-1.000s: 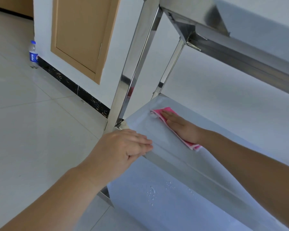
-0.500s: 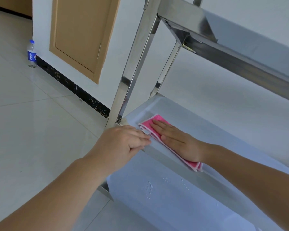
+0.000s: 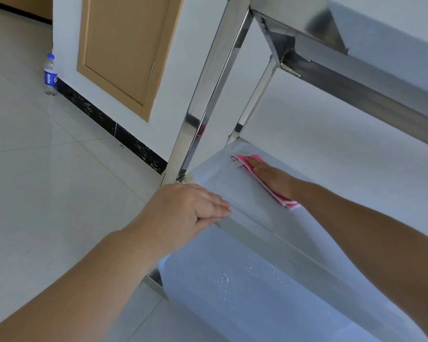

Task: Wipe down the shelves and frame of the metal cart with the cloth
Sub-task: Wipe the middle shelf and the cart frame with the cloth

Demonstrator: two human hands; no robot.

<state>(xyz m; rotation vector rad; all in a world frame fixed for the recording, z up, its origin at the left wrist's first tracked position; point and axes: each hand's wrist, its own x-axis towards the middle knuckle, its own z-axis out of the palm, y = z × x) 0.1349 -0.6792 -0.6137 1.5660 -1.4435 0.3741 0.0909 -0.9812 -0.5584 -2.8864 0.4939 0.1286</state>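
Observation:
A stainless steel cart (image 3: 205,95) fills the right half of the head view, with a top shelf, a middle shelf (image 3: 223,183) and a bottom shelf (image 3: 245,304). A folded pink cloth (image 3: 242,161) lies on the middle shelf near its far left corner. My right hand (image 3: 272,176) lies flat on the cloth with straight fingers and presses it onto the shelf. My left hand (image 3: 185,211) grips the middle shelf's front edge at the near left corner, with its fingers on top and thumb under the rim.
Water droplets (image 3: 225,282) sit on the bottom shelf. A plastic bottle with a blue label (image 3: 50,75) stands on the tiled floor by the white wall. A tan cabinet door (image 3: 124,50) is set in that wall behind the cart's leg.
My right hand has slid the pink cloth away from my left hand, back toward the shelf's far left corner. My left hand has stayed on the front edge.

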